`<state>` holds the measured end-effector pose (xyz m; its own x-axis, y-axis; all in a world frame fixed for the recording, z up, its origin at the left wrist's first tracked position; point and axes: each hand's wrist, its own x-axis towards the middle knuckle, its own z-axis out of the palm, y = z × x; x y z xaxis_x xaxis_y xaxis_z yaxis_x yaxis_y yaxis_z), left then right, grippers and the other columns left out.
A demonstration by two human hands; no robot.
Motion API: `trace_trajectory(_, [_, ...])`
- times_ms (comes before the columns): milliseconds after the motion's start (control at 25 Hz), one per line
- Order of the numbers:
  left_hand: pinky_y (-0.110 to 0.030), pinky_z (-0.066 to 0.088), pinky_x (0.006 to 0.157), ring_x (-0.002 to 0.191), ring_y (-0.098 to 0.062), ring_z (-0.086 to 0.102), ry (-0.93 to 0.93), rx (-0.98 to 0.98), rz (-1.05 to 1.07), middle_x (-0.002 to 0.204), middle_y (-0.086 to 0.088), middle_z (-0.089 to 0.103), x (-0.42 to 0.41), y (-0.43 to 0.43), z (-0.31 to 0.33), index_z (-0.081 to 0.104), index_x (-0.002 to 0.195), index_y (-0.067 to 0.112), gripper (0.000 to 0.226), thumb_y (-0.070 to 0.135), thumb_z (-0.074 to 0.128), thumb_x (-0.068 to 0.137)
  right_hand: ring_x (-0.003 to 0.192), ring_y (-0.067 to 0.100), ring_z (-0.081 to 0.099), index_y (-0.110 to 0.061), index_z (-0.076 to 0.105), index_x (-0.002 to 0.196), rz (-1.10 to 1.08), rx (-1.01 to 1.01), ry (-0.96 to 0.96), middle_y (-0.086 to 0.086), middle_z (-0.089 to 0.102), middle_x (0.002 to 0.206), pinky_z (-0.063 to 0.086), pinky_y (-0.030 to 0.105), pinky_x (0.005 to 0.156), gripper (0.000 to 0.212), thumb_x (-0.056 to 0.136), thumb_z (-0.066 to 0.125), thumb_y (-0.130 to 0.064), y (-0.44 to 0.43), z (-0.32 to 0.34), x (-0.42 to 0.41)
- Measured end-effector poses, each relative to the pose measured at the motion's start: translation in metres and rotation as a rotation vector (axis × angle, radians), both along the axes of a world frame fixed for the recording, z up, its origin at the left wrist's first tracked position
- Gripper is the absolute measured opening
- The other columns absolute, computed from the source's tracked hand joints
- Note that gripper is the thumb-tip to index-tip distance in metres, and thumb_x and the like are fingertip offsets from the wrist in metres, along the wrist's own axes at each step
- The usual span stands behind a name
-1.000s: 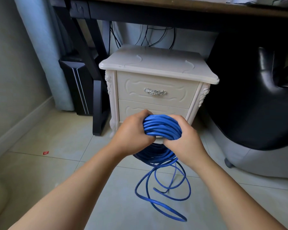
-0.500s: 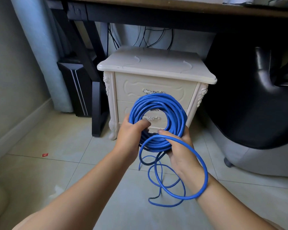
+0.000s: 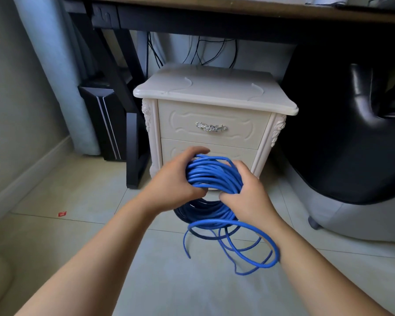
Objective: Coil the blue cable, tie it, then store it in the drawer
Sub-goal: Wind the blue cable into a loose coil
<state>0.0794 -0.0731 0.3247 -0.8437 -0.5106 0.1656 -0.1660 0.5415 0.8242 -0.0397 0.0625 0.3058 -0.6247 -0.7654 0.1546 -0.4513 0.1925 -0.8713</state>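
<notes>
Closest in, two bare forearms reach forward over a pale tiled floor (image 3: 78, 236). Just below the wrists, loose turns of the blue cable (image 3: 212, 174) hang down in open loops, the widest one swinging out to the edge of the right forearm, and one free end dangles on the left side.

Above those loops the cable is bunched into a thick coil, held in the air between both hands in front of the nightstand's lower drawer (image 3: 244, 156). The left hand (image 3: 171, 185) grips the coil's left side, fingers curled over the top of the strands. The right hand (image 3: 249, 197) clasps the right side, thumb pressed in low against the bundle — the darker lower half of the coil sags beneath both palms.

A small red scrap (image 3: 62, 214) lies on the floor to the left.

Behind the hands stands a cream nightstand (image 3: 214, 92) with both drawers closed; the top drawer (image 3: 242, 117) carries a silver handle (image 3: 211, 127). A black chair (image 3: 351, 133) sits to its right, a black computer tower (image 3: 100, 119) and a pale curtain (image 3: 55, 76) to its left. Farthest back, black cords (image 3: 205, 51) hang under a dark desk (image 3: 214, 10).
</notes>
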Motion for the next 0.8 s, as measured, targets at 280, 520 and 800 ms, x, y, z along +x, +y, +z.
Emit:
trace_trajectory(280, [-0.013,0.045,0.056,0.062,-0.005,0.060,0.164,0.069,0.157,0.078,0.009,0.066,-0.003,0.016,-0.001,0.060,0.102,0.028,0.047,-0.006,0.066,0.070,0.080,0.005,0.065,-0.036,0.056,0.108,-0.089,-0.131,-0.120,-0.011,0.068,0.091,0.051,0.022,0.072,0.050,0.074,0.067,0.000,-0.001,0.002,0.002])
trace_trajectory(520, [-0.029,0.047,0.058,0.059,-0.015,0.055,0.367,0.447,0.284,0.070,0.004,0.062,-0.009,0.016,0.001,0.064,0.103,0.023,0.044,-0.011,0.067,0.075,0.089,0.016,0.069,-0.028,0.060,0.113,-0.130,-0.308,-0.474,-0.002,0.071,0.096,0.057,0.031,0.079,0.047,0.077,0.077,-0.003,-0.001,-0.004,0.006])
trace_trajectory(800, [-0.031,0.052,0.079,0.075,-0.012,0.062,0.181,0.633,0.143,0.091,0.001,0.065,-0.012,0.014,-0.008,0.055,0.127,0.025,0.057,0.008,0.078,0.078,0.060,0.021,0.058,-0.009,0.062,0.101,-0.264,-0.320,-0.732,0.008,0.059,0.070,0.056,0.031,0.055,0.029,0.079,0.068,0.009,-0.002,-0.001,-0.001])
